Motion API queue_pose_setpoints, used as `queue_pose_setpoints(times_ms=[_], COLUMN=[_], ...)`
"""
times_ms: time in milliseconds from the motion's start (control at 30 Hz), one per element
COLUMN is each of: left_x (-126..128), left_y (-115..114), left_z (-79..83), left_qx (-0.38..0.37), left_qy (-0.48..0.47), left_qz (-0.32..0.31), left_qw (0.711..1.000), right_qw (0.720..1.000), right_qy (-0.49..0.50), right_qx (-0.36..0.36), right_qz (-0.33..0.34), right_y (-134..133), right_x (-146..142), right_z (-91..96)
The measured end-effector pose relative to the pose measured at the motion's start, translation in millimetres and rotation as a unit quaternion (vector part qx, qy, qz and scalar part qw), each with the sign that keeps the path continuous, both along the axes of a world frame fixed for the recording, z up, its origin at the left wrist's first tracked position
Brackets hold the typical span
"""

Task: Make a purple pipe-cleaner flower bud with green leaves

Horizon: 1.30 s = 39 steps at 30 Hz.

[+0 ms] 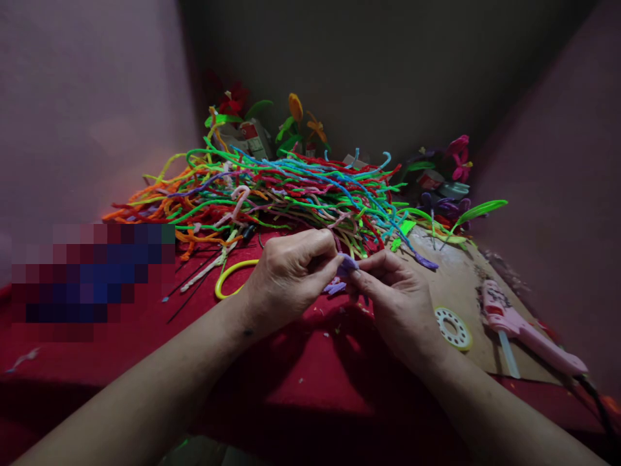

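Head view: the reference landmark is the pile of chenille stems (pixel 291 181), heaped across the far part of the red-covered bench (pixel 301 353). The lavender chenille piece (pixel 348 262) is located on the near side of the pile, slightly right of its middle, between the two hands. Left hand (pixel 295 265): thumb and fingers together, clamped on the piece's left end. Right hand (pixel 395 291): thumb and index finger together, pinched on the right end. Relative to each grip, the piece lies directly at the fingertips: rightward of the left hand, leftward of the right. Neither hand is nearer; both are in contact. The visible part runs crosswise, from one grip to the other, dipping slightly toward the right hand; the fingertips cover the remainder, so its full length and shape cannot be determined. Loose lavender scraps (pixel 334 286) rest on the near side of the pile, just below the hands in view. A yellow loop (pixel 219 285), partly hidden by the left hand, lies nearward of the pile's left half. To the near right of the pile, a cardboard sheet (pixel 458 285) carries a perforated white disc (pixel 453 329) and a pink hot glue gun (pixel 533 333) with a translucent glue stick (pixel 508 353).
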<state>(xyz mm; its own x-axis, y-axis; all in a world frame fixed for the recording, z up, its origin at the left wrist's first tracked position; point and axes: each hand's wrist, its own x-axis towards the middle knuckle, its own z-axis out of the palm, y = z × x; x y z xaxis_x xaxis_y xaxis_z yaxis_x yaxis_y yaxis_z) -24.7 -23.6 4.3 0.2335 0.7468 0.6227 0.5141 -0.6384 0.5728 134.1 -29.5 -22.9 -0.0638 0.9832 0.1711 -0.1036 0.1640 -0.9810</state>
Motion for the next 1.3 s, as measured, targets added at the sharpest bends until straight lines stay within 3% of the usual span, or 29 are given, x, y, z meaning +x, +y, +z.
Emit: queue_pose_setpoints(times_ms=[333, 700, 967, 1100, 1200, 1300], left_x=[-0.6, -2.4, -5.5, -3.1, -0.1, 4.5], left_y=[2.4, 2.4, 5.8, 5.8, 6.7, 6.1], left_z=[-2.2, -3.6, -4.5, -2.3, 1.0, 3.8], left_qx=[0.000, 0.072, 0.078, -0.031, -0.150, -0.277], left_qy=[-0.017, 0.022, 0.032, -0.071, -0.190, -0.215], left_qz=[0.006, 0.001, -0.020, -0.030, -0.016, -0.029], left_qw=[1.000, 0.997, 0.996, 0.997, 0.970, 0.936], right_qw=[1.000, 0.999, 0.996, 0.996, 0.997, 0.997], right_qy=[-0.019, -0.033, 0.005, 0.021, 0.047, 0.069], right_qx=[0.014, -0.001, -0.068, -0.068, -0.051, -0.035], right_qz=[-0.005, 0.034, 0.065, 0.059, 0.023, 0.012], right_y=[-0.9, 0.5, 2.3, 3.6, 5.6, 7.4], right_x=[-1.5, 0.1, 2.2, 2.9, 1.7, 0.3], right_z=[1.0, 4.3, 7.3, 5.7, 3.5, 0.8])
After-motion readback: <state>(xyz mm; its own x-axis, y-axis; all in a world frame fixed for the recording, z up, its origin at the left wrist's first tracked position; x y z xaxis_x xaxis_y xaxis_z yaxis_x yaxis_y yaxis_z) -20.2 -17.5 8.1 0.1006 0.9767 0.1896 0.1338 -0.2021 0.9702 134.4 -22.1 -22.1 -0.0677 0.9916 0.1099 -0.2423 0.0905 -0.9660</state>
